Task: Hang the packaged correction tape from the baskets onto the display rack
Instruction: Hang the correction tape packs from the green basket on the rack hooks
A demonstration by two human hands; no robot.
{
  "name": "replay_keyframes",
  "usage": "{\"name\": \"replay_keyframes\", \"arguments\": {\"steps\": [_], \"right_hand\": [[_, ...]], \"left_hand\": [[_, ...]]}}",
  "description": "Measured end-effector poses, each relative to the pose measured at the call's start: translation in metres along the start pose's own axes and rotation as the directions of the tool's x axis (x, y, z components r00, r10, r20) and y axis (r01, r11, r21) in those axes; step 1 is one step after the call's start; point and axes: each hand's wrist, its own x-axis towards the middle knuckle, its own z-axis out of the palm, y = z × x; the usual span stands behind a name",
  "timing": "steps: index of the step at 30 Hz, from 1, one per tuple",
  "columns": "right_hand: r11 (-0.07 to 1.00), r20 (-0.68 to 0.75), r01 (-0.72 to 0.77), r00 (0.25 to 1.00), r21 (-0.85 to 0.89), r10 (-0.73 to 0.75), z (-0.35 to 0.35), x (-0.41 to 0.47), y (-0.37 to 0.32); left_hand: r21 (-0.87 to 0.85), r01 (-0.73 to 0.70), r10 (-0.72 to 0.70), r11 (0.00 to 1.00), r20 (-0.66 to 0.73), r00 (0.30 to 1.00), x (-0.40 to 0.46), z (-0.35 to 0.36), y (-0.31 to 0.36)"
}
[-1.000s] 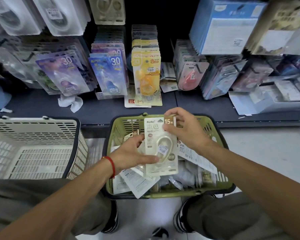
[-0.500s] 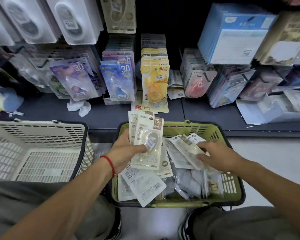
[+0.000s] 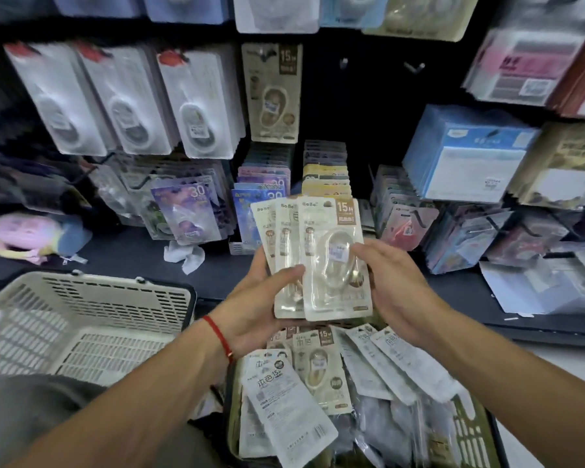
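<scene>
My left hand (image 3: pixel 260 309) grips a fanned stack of three cream correction tape packs (image 3: pixel 331 261) from below, thumb across their fronts. My right hand (image 3: pixel 392 288) holds the right edge of the front pack. The stack is raised above the green basket (image 3: pixel 470 434), which holds several more loose packs (image 3: pixel 314 369). On the display rack, one matching cream 15 m pack (image 3: pixel 273 92) hangs on a hook. To its right two bare hooks (image 3: pixel 414 66) stick out of the dark panel.
An empty white basket (image 3: pixel 81 319) stands at the left. White blister packs (image 3: pixel 196 103) hang on the upper left. Purple, blue and yellow packs (image 3: pixel 190 211) fill the lower hooks. Blue boxes (image 3: pixel 466 153) sit at right. A dark shelf ledge (image 3: pixel 132 251) runs behind the baskets.
My right hand took a pack from the green basket and brought it to the stack in my left hand. Both hands rose, and the view tilted up toward the rack.
</scene>
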Motion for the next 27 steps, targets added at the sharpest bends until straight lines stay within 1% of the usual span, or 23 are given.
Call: {"name": "replay_keyframes", "arguments": {"steps": [2,4,6,8,9,11,13,15,17,20,24,27], "right_hand": [[0.998,-0.022,0.058,0.998,0.000,-0.058,0.016,0.007,-0.013],[0.990,0.007,0.141,0.990,-0.011,-0.141,0.032,0.013,-0.029],[0.968,0.046,0.248,0.968,-0.032,-0.246,0.049,0.019,-0.045],[0.940,0.057,0.340,0.939,-0.027,-0.338,0.065,0.026,-0.058],[0.924,0.056,0.380,0.924,-0.036,-0.378,0.073,0.030,-0.063],[0.888,0.045,0.452,0.892,-0.082,-0.450,0.089,0.041,-0.070],[0.858,0.012,0.497,0.866,-0.130,-0.500,0.104,0.053,-0.076],[0.834,-0.033,0.522,0.844,-0.181,-0.535,0.116,0.065,-0.085],[0.812,-0.074,0.538,0.822,-0.227,-0.565,0.125,0.076,-0.096],[0.813,-0.135,0.524,0.813,-0.253,-0.566,0.134,0.088,-0.106],[0.816,-0.154,0.516,0.812,-0.261,-0.563,0.136,0.092,-0.106],[0.782,-0.174,0.542,0.776,-0.308,-0.607,0.132,0.095,-0.102]], "left_hand": [[0.045,-0.070,0.071,0.997,-0.022,0.997,0.001,0.003,0.029],[0.094,-0.137,0.139,0.986,-0.014,0.990,0.002,0.005,0.060],[0.142,-0.207,0.211,0.968,-0.012,0.977,0.003,0.004,0.091],[0.195,-0.288,0.304,0.937,-0.056,0.951,0.006,0.000,0.113],[0.237,-0.342,0.370,0.909,-0.086,0.925,0.006,-0.003,0.120],[0.370,-0.444,0.521,0.816,-0.139,0.842,0.005,-0.015,0.128],[0.522,-0.472,0.628,0.711,-0.168,0.760,0.002,-0.030,0.131],[0.603,-0.479,0.696,0.638,-0.184,0.694,-0.002,-0.043,0.132],[0.614,-0.503,0.738,0.608,-0.205,0.643,-0.003,-0.050,0.135],[0.601,-0.529,0.761,0.599,-0.223,0.609,-0.003,-0.053,0.138],[0.584,-0.551,0.771,0.596,-0.222,0.597,-0.007,-0.052,0.140],[0.565,-0.570,0.776,0.597,-0.225,0.589,-0.009,-0.049,0.142]]}}
